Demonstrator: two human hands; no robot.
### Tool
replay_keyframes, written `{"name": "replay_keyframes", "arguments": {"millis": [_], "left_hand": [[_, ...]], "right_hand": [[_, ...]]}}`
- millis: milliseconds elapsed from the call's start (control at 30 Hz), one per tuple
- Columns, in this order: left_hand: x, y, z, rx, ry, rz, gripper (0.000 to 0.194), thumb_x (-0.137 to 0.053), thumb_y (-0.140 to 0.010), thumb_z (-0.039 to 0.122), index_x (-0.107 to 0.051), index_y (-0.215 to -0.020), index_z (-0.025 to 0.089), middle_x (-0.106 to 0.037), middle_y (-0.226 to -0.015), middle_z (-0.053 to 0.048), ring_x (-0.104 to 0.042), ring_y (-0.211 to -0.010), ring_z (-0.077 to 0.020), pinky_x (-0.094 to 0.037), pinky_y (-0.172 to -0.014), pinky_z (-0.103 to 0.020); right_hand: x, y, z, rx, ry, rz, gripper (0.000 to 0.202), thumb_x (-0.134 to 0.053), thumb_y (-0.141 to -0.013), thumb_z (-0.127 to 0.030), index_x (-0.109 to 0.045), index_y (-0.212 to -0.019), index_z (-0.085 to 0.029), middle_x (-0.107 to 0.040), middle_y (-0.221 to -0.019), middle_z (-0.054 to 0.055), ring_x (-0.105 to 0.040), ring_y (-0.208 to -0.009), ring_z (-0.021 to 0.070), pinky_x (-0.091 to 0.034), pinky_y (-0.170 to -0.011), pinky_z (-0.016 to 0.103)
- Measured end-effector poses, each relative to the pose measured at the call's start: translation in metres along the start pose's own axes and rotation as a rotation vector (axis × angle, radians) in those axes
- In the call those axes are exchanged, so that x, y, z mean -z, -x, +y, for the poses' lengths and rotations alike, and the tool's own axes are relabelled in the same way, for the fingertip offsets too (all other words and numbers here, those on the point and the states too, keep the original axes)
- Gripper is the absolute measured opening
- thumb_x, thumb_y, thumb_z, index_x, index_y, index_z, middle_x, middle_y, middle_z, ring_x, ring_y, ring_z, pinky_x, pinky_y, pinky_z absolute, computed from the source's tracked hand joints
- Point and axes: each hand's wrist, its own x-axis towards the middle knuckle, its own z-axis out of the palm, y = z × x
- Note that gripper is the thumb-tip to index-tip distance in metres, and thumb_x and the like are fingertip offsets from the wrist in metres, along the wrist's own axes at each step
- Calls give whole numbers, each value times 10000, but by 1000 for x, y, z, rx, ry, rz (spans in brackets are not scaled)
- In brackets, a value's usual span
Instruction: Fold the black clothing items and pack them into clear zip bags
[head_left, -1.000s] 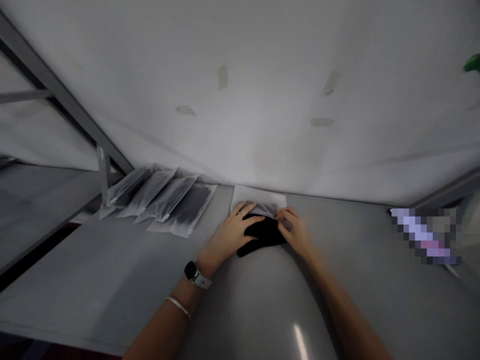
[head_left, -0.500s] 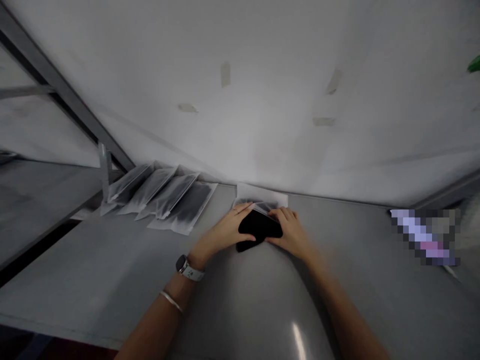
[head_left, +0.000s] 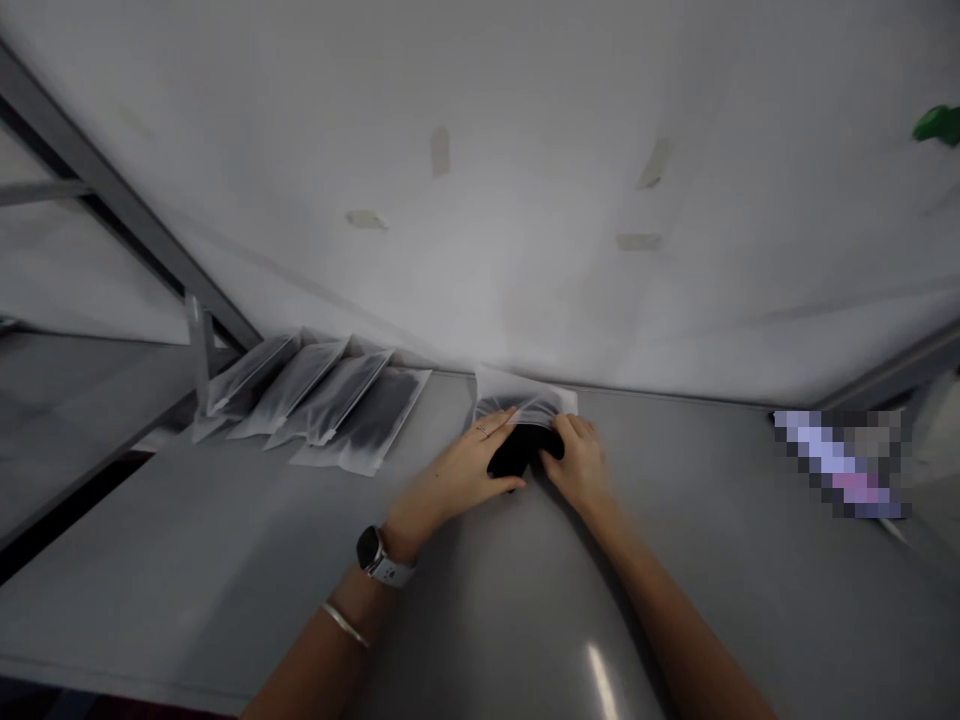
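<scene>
Head view: I see the left hand clasping the black item, the right hand pinching its right end, right at the frosted bag's mouth—tucking in, I'd judge, the next push calling for edges held flat.

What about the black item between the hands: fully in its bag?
No, part of the black item shows bare outside the translucent bag, between the left hand and the right hand.

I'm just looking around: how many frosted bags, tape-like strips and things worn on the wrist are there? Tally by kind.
Frosted bags in the row: 4
Frosted bag in the middle: 1
Tape-like strips: 4
Watch: 1
Bracelet: 1
Total: 11
</scene>
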Motion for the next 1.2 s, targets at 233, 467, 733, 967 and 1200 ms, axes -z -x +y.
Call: {"name": "replay_keyframes", "arguments": {"millis": [233, 467, 733, 967, 1200], "left_hand": [[-16, -2, 21, -72, -2, 27, 678, -579, -896, 334, -240, -1480, 273, -382, -1507, -50, -352, -1385, -208, -332, -1153, -425], [-7, -3, 9, 38, 129, 17, 507, -479, -944, 374, -392, -1418, 217, -461, -1452, -82, -400, -1356, -213, -335, -1144, -445], [-3, 0, 13, 17, 138, -43, 422, -255, -995, 244, -528, -1310, 179, -524, -1403, -57, -423, -1341, -160, -332, -1158, -386], [-4, -4, 19, -34, 27, 51, 419, -271, -975, 178, -528, -1306, 177, -554, -1370, -60, -466, -1305, -164, -369, -1131, -398], [-5, -6, 4, 6, 34, 338, 181, -487, -869, 126, -638, -950, 181, -681, -951, -53, -621, -968, -187, -517, -885, -364]], "right_hand": [[12, 1, 27, -104, 61, 92, 238, -414, -683, -35, -486, -798, -231, -548, -672, 27, -520, -673, 229, -405, -834, 436], [31, -4, 10, 226, 119, -197, 666, -597, -747, -187, -392, -1376, -264, -457, -1402, 118, -398, -1276, 328, -297, -1017, 513], [26, -11, -19, 331, 183, -201, 406, -657, -753, -184, -543, -1141, -223, -625, -1209, 100, -469, -1234, 320, -199, -1074, 585], [7, -7, -19, 182, 190, -38, 263, -626, -735, -142, -555, -986, -179, -647, -1027, 111, -582, -960, 278, -433, -815, 382], [18, -9, 5, 229, -49, -74, 208, -557, -726, -111, -543, -909, -211, -652, -909, 59, -596, -887, 242, -432, -785, 350]]}}
